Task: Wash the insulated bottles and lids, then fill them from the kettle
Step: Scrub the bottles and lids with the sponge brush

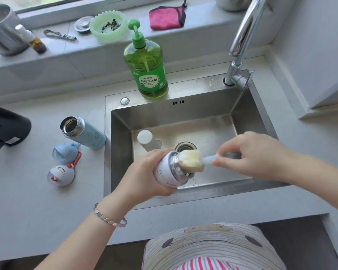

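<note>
Fingers of the left hand [142, 178] are curled round the body of a white bottle [164, 173] at the centre of the frame. The bottle is held tilted above the steel sink [170, 115], with its metal mouth turned toward the right. The yellowish sponge head of a bottle brush [191, 160] is pressed against that mouth, and the brush's pale blue handle is pinched between the thumb and fingers of the right hand [254, 154], just right of centre. A blue bottle [86, 134] is seen uncapped on the grey table [37, 201] at centre left, just beside the sink's left rim, and it appears to stand upright with its open mouth showing. Two rounded lids are set below it: a blue lid [65, 152] and, lower down, a white lid [61, 175], with a red loop between them. A dark kettle [6, 129] is partly cut off by the left edge. Inside the basin a white cylinder [145, 138] is lying near the drain; what it is cannot be told. A green soap bottle [146, 63] with a pump is placed on the sink's back rim at upper centre, and a chrome tap [242, 36] is mounted at the upper right. A pink cloth [167, 17] and a green dish [108, 26] are kept on the window sill along the top.
</note>
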`<control>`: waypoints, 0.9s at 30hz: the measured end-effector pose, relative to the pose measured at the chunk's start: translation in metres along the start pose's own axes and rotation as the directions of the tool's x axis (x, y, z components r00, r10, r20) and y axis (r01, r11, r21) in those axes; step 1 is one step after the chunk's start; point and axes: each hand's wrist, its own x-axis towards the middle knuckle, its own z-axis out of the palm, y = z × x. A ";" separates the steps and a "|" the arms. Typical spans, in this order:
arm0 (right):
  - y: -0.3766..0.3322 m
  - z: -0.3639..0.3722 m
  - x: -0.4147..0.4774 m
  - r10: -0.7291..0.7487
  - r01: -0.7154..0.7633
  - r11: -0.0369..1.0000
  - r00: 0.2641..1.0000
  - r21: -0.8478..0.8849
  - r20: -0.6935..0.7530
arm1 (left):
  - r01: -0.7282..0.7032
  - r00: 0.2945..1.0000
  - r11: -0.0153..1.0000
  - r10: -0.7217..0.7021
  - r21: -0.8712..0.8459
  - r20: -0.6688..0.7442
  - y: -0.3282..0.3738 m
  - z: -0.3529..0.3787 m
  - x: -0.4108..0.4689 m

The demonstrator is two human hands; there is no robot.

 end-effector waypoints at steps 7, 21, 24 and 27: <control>0.000 0.009 -0.003 0.066 -0.065 0.997 0.996 -0.036 0.052 | -0.015 0.989 1.000 0.017 0.016 -0.144 -0.012 0.000 -0.005; -0.003 -0.007 -0.002 0.125 -0.126 0.991 0.992 0.039 0.015 | 0.049 0.991 0.999 -0.046 0.017 -0.129 -0.013 0.008 -0.015; 0.004 -0.009 0.002 0.172 -0.173 0.984 0.985 0.039 0.011 | 0.048 0.989 0.999 -0.051 -0.022 -0.141 -0.013 0.007 -0.018; -0.002 0.010 -0.006 0.123 -0.121 0.992 0.987 -0.026 0.099 | 0.053 0.988 0.998 -0.056 -0.024 -0.144 -0.015 0.003 -0.016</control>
